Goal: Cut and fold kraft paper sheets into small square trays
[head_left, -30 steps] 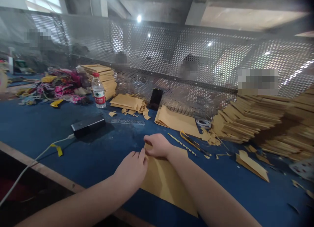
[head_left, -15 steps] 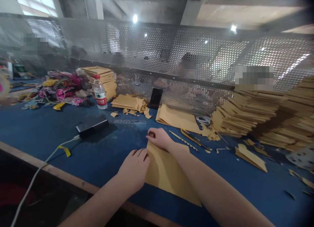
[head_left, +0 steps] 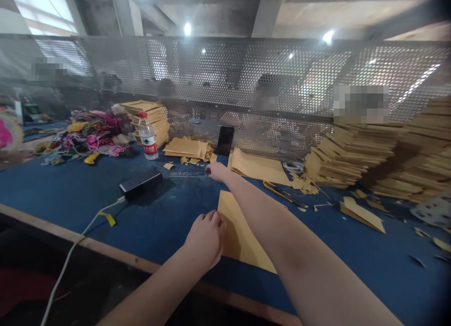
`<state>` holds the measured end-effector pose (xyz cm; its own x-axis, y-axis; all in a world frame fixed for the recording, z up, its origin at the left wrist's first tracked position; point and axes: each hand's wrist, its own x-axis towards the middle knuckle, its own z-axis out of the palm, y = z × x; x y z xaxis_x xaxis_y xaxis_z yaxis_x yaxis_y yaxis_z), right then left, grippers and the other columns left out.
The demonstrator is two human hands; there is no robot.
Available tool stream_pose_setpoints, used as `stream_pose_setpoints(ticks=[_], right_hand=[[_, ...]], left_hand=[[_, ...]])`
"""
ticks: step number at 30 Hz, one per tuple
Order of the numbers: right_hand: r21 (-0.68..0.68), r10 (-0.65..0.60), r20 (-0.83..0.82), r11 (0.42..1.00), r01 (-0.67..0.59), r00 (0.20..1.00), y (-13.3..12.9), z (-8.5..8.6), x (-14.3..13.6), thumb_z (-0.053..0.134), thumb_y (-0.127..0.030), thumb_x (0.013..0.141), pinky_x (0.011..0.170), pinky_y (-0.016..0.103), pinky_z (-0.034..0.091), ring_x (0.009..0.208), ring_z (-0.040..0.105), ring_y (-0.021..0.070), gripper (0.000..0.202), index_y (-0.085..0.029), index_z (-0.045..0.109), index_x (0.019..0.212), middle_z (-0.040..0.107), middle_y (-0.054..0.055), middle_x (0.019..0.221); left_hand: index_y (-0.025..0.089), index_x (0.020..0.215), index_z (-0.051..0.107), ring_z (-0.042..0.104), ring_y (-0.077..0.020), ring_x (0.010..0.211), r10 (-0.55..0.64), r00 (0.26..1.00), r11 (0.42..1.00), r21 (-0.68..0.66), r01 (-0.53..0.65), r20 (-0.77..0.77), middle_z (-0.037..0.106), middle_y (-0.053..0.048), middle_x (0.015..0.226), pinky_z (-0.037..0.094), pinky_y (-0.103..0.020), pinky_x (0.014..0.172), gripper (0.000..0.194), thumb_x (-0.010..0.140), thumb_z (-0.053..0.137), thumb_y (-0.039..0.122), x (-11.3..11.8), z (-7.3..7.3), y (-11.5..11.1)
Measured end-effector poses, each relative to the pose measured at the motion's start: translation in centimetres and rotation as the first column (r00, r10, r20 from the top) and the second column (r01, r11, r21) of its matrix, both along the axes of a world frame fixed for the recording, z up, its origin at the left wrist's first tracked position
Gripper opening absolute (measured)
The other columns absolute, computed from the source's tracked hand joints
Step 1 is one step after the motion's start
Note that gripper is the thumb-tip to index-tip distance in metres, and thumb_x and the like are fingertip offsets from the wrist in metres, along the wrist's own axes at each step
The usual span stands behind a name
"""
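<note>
A sheet of brown kraft paper [head_left: 243, 244] lies flat near the front of the blue tabletop. My left hand [head_left: 207, 236] is closed at its left edge, fingers curled and the thumb side against the paper. Reaching across the sheet, my right hand [head_left: 216, 171] has its fingers pinched at the right end of a clear plastic ruler [head_left: 186, 174], which lies on the table. My right forearm covers part of the paper. Right of that arm lies a yellow-and-black utility knife [head_left: 280, 192].
A black power bank [head_left: 141, 182] with a white cable lies left, near a water bottle [head_left: 149, 143] and tangled coloured cords [head_left: 95, 133]. A phone [head_left: 225, 140] leans on the perforated screen. Folded kraft paper [head_left: 259, 167], paper scraps and tall paper stacks [head_left: 352, 152] stand behind and right.
My right hand has left the paper's top edge and moved forward to the end of the ruler. The left hand stays at the paper's left edge. The view has shifted slightly.
</note>
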<state>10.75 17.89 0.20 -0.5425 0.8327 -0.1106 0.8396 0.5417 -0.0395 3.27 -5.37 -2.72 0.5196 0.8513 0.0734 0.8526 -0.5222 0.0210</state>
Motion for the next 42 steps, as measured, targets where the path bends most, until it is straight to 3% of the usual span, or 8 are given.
stream_pose_setpoints(ticks=[5,11,17,20,23,29,37,42], right_hand=[[-0.074,0.014,-0.012,0.997,-0.015,1.0,0.1,1.4,-0.1,0.059,-0.036,0.094,0.088,0.043,0.054,0.105,0.062,0.0224,0.034,-0.017,0.057,0.123,0.059,0.01,0.124],[-0.134,0.053,-0.189,0.988,-0.08,0.981,-2.0,2.6,3.1,0.06,-0.036,0.094,0.087,0.044,0.054,0.105,0.062,0.0227,0.036,-0.017,0.056,0.124,0.059,0.009,0.124],[-0.255,0.02,-0.379,0.959,-0.125,0.925,-7.1,-0.3,7.6,0.059,-0.036,0.095,0.085,0.042,0.055,0.101,0.063,0.0214,0.034,-0.016,0.057,0.122,0.061,0.009,0.12],[-0.308,0.009,-0.407,0.94,-0.147,0.913,-9.1,-1.9,8.6,0.06,-0.037,0.094,0.081,0.039,0.056,0.094,0.064,0.0192,0.03,-0.015,0.06,0.115,0.064,0.007,0.111],[-0.36,0.012,-0.4,0.918,-0.169,0.916,-10.0,-2.4,8.8,0.062,-0.036,0.093,0.077,0.036,0.056,0.086,0.065,0.0169,0.026,-0.014,0.063,0.106,0.066,0.004,0.1],[-0.39,-0.03,-0.371,0.912,-0.126,0.928,-8.6,-2.5,8.3,0.06,-0.036,0.094,0.083,0.04,0.055,0.099,0.063,0.0208,0.032,-0.016,0.059,0.119,0.062,0.008,0.118],[-0.207,-0.252,-0.425,0.962,0.178,0.869,-3.2,-2.5,7.7,0.059,-0.036,0.094,0.087,0.044,0.054,0.104,0.062,0.0225,0.035,-0.017,0.057,0.124,0.059,0.009,0.124],[-0.074,-0.272,-0.506,0.959,0.274,0.818,-4.5,-2.7,8.5,0.059,-0.036,0.095,0.087,0.044,0.054,0.104,0.062,0.0223,0.035,-0.017,0.057,0.124,0.059,0.009,0.124]], left_hand=[[0.011,0.109,0.061,0.057,-0.0283,0.104,0.007,1.0,1.0,0.008,-0.007,0.003,0.06,-0.017,0.117,0.049,-0.04,0.081,0.035,0.078,0.047,0.017,0.1,0.2,0.0],[0.007,0.125,0.056,0.052,-0.0312,0.118,0.008,1.0,1.0,0.009,-0.008,0.0,0.056,-0.021,0.129,0.047,-0.043,0.088,0.045,0.084,0.042,0.017,0.1,0.0,0.0],[0.007,0.124,0.058,0.055,-0.0295,0.112,0.029,1.0,0.999,0.025,-0.029,0.0,0.058,-0.019,0.127,0.047,-0.042,0.086,0.043,0.085,0.043,0.015,0.3,0.0,-0.2],[0.009,0.118,0.061,0.055,-0.0292,0.107,0.059,0.998,0.997,0.044,-0.06,0.008,0.062,-0.016,0.118,0.046,-0.043,0.083,0.037,0.086,0.043,0.015,0.5,0.1,-0.4],[0.011,0.115,0.062,0.055,-0.029,0.103,0.081,0.996,0.995,0.055,-0.082,0.022,0.062,-0.015,0.114,0.045,-0.044,0.082,0.034,0.087,0.043,0.014,0.6,0.1,-0.6],[0.01,0.114,0.061,0.055,-0.0284,0.099,0.075,0.997,0.996,0.048,-0.075,0.018,0.062,-0.015,0.111,0.044,-0.042,0.08,0.034,0.085,0.046,0.014,0.5,0.1,-0.5],[0.011,0.112,0.061,0.055,-0.0282,0.099,0.049,0.999,0.998,0.03,-0.049,0.012,0.061,-0.015,0.11,0.044,-0.041,0.079,0.034,0.081,0.049,0.015,0.1,0.2,-0.1],[0.012,0.109,0.062,0.056,-0.0292,0.099,0.047,0.998,0.999,0.027,-0.048,0.032,0.061,-0.015,0.11,0.045,-0.042,0.078,0.034,0.076,0.051,0.015,-0.2,0.1,0.2]])
